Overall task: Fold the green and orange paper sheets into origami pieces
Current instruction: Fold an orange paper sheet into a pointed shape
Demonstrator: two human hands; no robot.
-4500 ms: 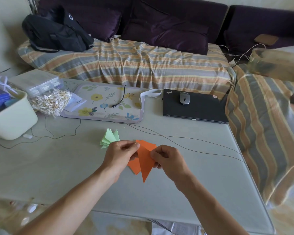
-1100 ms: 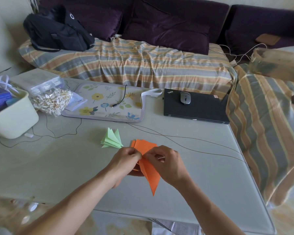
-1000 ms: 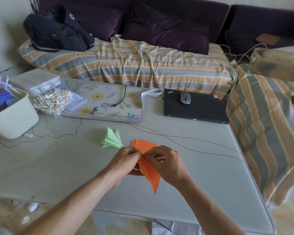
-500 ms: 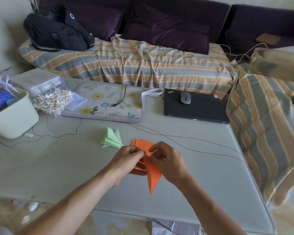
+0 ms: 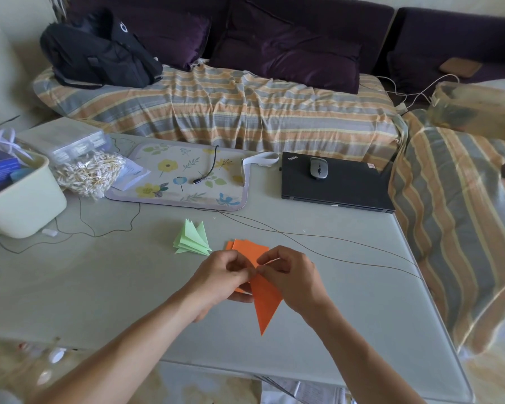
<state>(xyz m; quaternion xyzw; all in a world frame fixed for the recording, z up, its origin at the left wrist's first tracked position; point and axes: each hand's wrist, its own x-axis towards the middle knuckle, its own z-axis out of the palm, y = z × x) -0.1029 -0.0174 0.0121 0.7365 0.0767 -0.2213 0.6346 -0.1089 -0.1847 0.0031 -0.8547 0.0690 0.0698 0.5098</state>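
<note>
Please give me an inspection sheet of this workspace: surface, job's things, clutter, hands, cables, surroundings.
Surface: grey table, glossy.
Job's things: folded green pieces lying on the table; orange paper in both hands, more orange sheets behind.
Clutter: closed laptop with mouse on it, flowered mat, cream bin, bag of cotton swabs.
Hands: left hand and right hand pinch the orange paper.
Cables: thin wires cross the table.
Surroundings: striped sofa cover, black backpack.

A home living room, it seems: beyond the fingers, a purple sofa under a striped blanket, a backpack, a closed laptop.
</note>
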